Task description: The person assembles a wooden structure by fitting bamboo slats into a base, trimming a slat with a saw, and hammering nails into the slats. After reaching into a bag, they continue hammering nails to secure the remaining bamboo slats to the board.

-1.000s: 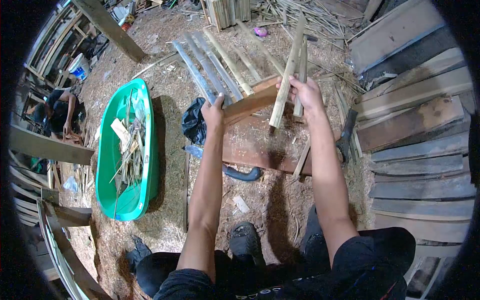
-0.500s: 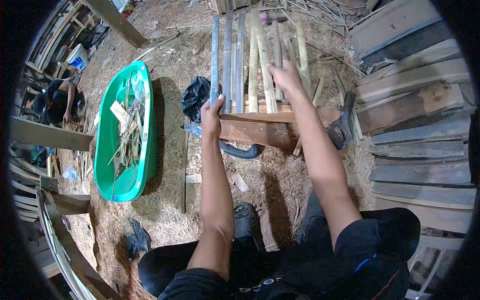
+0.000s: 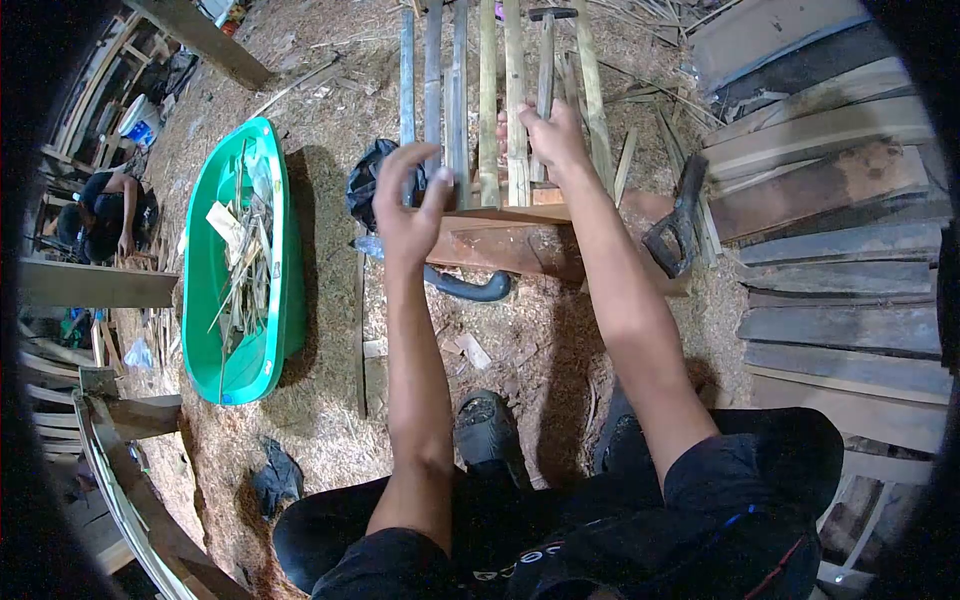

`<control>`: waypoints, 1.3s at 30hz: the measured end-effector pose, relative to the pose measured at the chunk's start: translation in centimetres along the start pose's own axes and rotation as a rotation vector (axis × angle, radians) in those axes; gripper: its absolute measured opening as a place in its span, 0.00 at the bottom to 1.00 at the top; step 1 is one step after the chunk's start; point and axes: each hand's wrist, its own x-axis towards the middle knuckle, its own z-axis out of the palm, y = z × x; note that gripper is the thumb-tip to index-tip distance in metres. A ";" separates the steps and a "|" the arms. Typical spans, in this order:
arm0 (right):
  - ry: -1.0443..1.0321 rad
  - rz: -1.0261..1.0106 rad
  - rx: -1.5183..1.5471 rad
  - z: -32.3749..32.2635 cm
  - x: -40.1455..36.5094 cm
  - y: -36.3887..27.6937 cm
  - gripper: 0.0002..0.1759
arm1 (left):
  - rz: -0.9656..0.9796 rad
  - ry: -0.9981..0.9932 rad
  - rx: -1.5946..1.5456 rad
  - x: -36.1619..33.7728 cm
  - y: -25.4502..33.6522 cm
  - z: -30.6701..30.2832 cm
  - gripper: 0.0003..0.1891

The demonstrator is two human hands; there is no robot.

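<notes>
My right hand (image 3: 555, 142) is wrapped around the wooden handle of a hammer (image 3: 547, 68), whose dark head points away from me. Just left of it, my left hand (image 3: 408, 205) has its fingers spread and curved, slightly blurred, close to the near end of the slats. Several narrow wooden slats (image 3: 488, 110) run away from me side by side, some grey, others pale. Their near ends meet a wooden crosspiece (image 3: 510, 214). Beneath lies a reddish-brown board (image 3: 520, 250). The palm side of my right hand is hidden.
A green tub (image 3: 284, 250) with wood scraps stands at the left. A black-handled tool (image 3: 682, 222) leans on the board's right end, and a dark curved handle (image 3: 470, 287) lies in front. Stacked planks (image 3: 840, 275) line the right side. Another person (image 3: 105, 215) crouches far left.
My left hand has let go of the leftmost slat's near end and opened. The hammer stays in my right hand, its head now farther from me. The view has shifted slightly.
</notes>
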 end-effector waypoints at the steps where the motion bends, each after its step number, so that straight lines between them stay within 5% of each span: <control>1: 0.000 -0.012 -0.044 0.0 0.0 -0.2 0.07 | 0.011 -0.105 -0.029 0.1 0.2 0.4 0.17; 4: -0.010 0.039 -0.025 0.0 0.5 -0.1 0.07 | 0.099 -0.375 0.115 0.1 0.2 1.6 0.30; 10: -0.008 0.003 -0.048 -0.3 0.9 0.6 0.08 | 0.043 -0.426 0.256 -0.9 0.9 3.0 0.33; 22: 0.020 0.032 -0.060 -0.2 0.5 0.5 0.08 | 0.077 -0.403 0.296 -1.2 0.6 3.5 0.27; 25: 0.143 0.030 -0.328 -0.2 0.3 0.1 0.08 | 0.071 -0.406 0.290 -1.3 0.5 3.6 0.27; 39: 0.062 0.043 -0.095 -0.3 1.4 1.6 0.08 | 0.073 -0.417 0.276 -1.1 0.9 3.4 0.22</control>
